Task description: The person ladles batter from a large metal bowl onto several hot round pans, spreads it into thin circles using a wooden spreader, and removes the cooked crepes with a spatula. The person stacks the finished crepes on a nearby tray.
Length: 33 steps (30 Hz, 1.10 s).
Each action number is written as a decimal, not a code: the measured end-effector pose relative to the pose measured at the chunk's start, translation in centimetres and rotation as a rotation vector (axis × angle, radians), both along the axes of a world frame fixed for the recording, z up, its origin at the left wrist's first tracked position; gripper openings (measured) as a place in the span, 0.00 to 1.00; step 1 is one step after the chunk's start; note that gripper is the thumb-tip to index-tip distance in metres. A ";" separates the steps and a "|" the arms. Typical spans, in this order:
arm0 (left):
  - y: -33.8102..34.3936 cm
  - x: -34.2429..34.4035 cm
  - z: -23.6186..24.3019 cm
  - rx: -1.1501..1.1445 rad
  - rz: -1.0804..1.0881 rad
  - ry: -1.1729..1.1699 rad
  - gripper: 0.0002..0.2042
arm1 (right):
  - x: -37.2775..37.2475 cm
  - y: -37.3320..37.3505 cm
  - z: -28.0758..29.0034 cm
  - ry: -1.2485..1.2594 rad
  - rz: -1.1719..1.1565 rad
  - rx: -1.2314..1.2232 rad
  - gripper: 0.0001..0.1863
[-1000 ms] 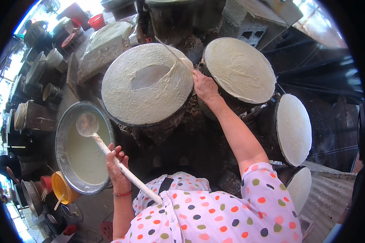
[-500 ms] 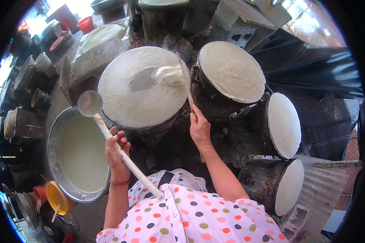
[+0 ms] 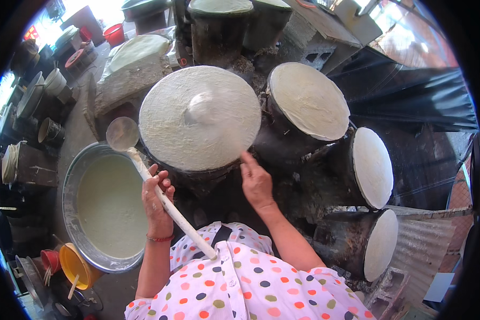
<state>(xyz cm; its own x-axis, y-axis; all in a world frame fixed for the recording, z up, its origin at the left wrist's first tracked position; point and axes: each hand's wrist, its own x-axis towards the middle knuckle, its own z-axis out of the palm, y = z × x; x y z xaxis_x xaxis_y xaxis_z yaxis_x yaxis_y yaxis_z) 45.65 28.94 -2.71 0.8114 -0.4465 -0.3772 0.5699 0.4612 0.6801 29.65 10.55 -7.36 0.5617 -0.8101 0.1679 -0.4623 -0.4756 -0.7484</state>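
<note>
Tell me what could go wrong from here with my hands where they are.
The ladle in your left hand has its bowl beyond the rim of the metal tub, so any drips might miss it. Your right hand is close to the edge of the pale-coated round top; a slip could smear the coating, or perhaps burn your fingers if that surface is hot.
</note>
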 end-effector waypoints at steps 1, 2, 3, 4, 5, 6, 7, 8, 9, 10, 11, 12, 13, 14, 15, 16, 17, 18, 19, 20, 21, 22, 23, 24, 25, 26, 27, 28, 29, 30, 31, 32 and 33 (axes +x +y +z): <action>0.3 0.3 0.0 -0.009 0.004 0.005 0.21 | -0.7 -1.6 -1.2 -0.207 -0.088 -0.068 0.18; 0.5 0.5 -0.1 -0.018 0.009 0.004 0.21 | -1.3 -2.8 -1.0 -0.069 -0.187 0.015 0.18; 0.7 0.8 -0.4 -0.027 0.014 0.003 0.21 | -1.1 -3.4 -1.2 -0.017 -0.187 0.035 0.18; 0.8 1.1 -0.5 -0.037 0.017 0.002 0.21 | -0.2 -3.2 -1.6 -0.005 -0.151 0.029 0.18; 0.8 1.4 -0.7 -0.063 0.006 0.000 0.20 | 1.3 -2.5 -2.1 0.008 -0.114 0.024 0.18; 1.0 1.6 -0.8 -0.086 -0.003 -0.001 0.20 | 2.4 -1.2 -1.9 0.003 -0.044 0.052 0.19; 1.0 1.8 -0.9 -0.110 -0.013 -0.002 0.20 | 3.2 0.3 -1.4 -0.001 0.026 0.080 0.19; 1.2 2.0 -0.8 -0.097 -0.012 -0.009 0.19 | 3.7 1.9 -1.0 0.010 0.064 0.116 0.19; 1.2 2.0 -0.5 -0.085 -0.012 -0.018 0.19 | 3.7 3.1 -0.7 0.033 0.117 0.125 0.19; 1.3 2.1 -0.3 -0.072 -0.011 -0.027 0.19 | 3.2 3.8 0.1 0.081 0.148 0.163 0.19; 1.4 2.4 -0.3 -0.049 -0.007 -0.058 0.19 | 3.0 4.2 1.2 0.131 0.185 0.200 0.18; 1.4 2.6 -0.1 -0.028 -0.012 -0.088 0.19 | 2.6 3.4 0.5 -0.024 0.157 0.126 0.18; 1.4 2.8 0.0 -0.006 -0.014 -0.118 0.19 | 2.3 2.1 -0.9 -0.179 0.131 0.051 0.18; 1.2 3.2 0.3 0.020 -0.048 -0.145 0.19 | 2.5 0.0 -1.9 -0.233 0.006 0.047 0.18; 0.9 3.6 0.9 0.048 -0.079 -0.174 0.19 | 2.9 -2.4 -2.6 -0.289 -0.116 0.046 0.18; 0.3 4.1 1.4 0.074 -0.113 -0.202 0.19 | 3.1 -5.3 -2.9 -0.188 -0.165 0.190 0.18; -0.3 4.7 1.8 0.106 -0.137 -0.242 0.19 | 3.5 -6.2 -2.1 -0.100 -0.159 0.317 0.18; -1.5 5.2 2.2 0.134 -0.169 -0.281 0.18 | 3.8 -7.1 -1.1 -0.001 -0.158 0.435 0.18; -2.3 5.8 2.4 0.169 -0.185 -0.319 0.18 | 4.5 -6.3 2.1 0.090 -0.087 0.534 0.18; -3.3 6.1 2.5 0.184 -0.201 -0.352 0.18 | 4.8 -5.8 3.9 0.182 -0.019 0.629 0.18; -4.0 6.5 2.6 0.202 -0.216 -0.385 0.18 | 4.2 -5.6 3.0 0.148 0.145 0.459 0.18; -4.8 7.1 1.9 0.245 -0.238 -0.385 0.17 | 2.9 -5.0 2.0 0.111 0.304 0.288 0.17; -5.2 7.4 1.2 0.265 -0.243 -0.407 0.18 | 1.5 -3.7 2.8 0.112 0.348 0.216 0.19; -5.5 7.3 0.7 0.287 -0.241 -0.431 0.19 | 0.0 -2.2 3.4 0.109 0.399 0.143 0.20; -6.2 6.8 0.4 0.298 -0.256 -0.449 0.20 | -2.1 -1.3 2.7 0.095 0.378 0.126 0.19; -6.7 6.0 0.2 0.339 -0.236 -0.486 0.24 | -3.7 -0.6 2.1 0.139 0.344 0.018 0.19; -7.0 5.4 -0.3 0.365 -0.235 -0.492 0.26 | -4.3 0.3 0.9 0.024 0.235 -0.020 0.19; -7.5 4.5 -0.9 0.386 -0.245 -0.497 0.27 | -4.6 1.3 -0.8 -0.089 0.116 -0.060 0.18; -7.6 3.8 -1.4 0.414 -0.251 -0.503 0.28 | -4.7 2.3 -2.7 -0.204 -0.001 -0.095 0.18; -7.7 3.2 -1.6 0.440 -0.292 -0.500 0.30 | -3.8 3.2 -3.2 -0.235 -0.005 0.113 0.19; -7.6 2.5 -2.0 0.429 -0.283 -0.488 0.30 | -2.9 4.1 -3.8 -0.270 -0.030 0.324 0.19; -7.2 1.9 -2.3 0.425 -0.271 -0.479 0.30 | -1.8 5.0 -4.3 -0.299 -0.070 0.521 0.19; -7.2 1.3 -2.4 0.413 -0.266 -0.472 0.30 | -0.3 5.5 -4.2 -0.284 -0.017 0.510 0.19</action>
